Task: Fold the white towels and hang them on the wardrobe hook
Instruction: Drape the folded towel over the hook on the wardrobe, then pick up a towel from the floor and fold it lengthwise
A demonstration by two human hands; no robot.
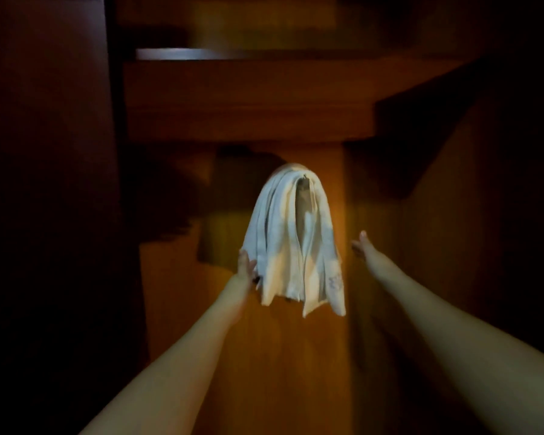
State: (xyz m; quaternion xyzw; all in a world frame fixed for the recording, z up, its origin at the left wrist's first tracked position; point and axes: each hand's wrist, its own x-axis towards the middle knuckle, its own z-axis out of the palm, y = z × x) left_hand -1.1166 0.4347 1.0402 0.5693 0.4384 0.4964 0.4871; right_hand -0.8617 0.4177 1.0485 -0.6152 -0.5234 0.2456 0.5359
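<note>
Folded white towels (291, 243) hang in a bunch over a small metal hook (304, 177) on the wooden wardrobe panel (274, 356). Their ends drape down on both sides of the hook. My left hand (245, 266) lies with straight fingers against the lower left edge of the towels. My right hand (362, 244) is held out to the right of the towels, fingers extended, apart from the cloth and holding nothing.
A wooden shelf (248, 98) juts out above the hook, with a pale shelf edge (186, 54) higher up. A dark wardrobe door (44, 183) stands at the left. The right side is in deep shadow.
</note>
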